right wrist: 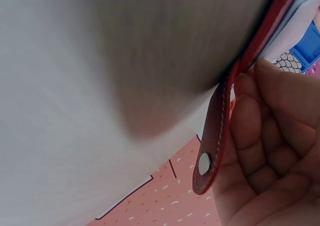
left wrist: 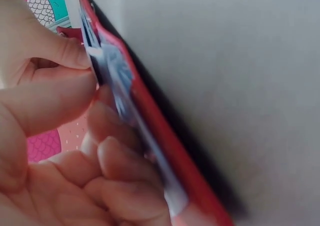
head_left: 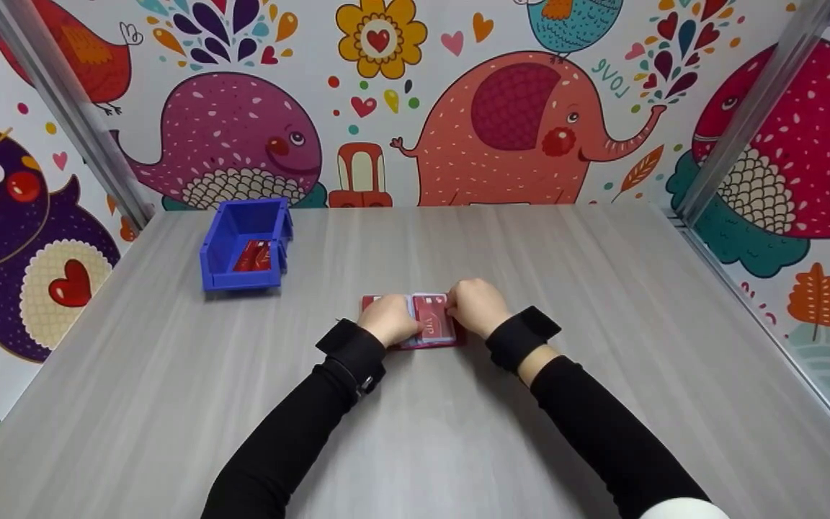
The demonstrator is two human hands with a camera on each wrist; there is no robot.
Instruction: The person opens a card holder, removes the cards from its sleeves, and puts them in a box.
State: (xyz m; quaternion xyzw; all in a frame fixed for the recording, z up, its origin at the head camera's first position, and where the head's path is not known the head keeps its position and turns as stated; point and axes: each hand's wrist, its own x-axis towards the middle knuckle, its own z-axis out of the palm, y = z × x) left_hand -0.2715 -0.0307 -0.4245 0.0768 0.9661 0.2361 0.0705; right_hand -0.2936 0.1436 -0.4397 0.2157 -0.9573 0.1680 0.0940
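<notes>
Mid-bench, straight ahead of the person: a red card wallet (head_left: 406, 345) lies spread open on the bench (head_left: 386, 461), its opened length running left to right, slightly skewed. On its right half, a red VIP card (head_left: 436, 317) faces up.

Key relation, as I judge it: the card sits between the two grips, just right of the left grip (head_left: 390, 319), just left of the right grip (head_left: 478, 306). Neither is clearly nearer. Left thumb meets the card's left side toward the near end; right fingertips are at the far right corner. Any sideways pull or press would cross the card's short width.

Card's long axis points away from the person, a little off square, so crosswise to the wallet's. Lettering runs along that axis, seemingly from far end to near.

Both grips pinch at the wallet's layered leaves, thumb against finger. Whether the card itself is caught, cannot tell; left wrist view blurred. Snap strap (right wrist: 215, 136) juts free beside the right grip.

Off to the left, farther back: blue bin (head_left: 242, 281), more red cards (head_left: 253, 256) inside, well apart from both grips.
</notes>
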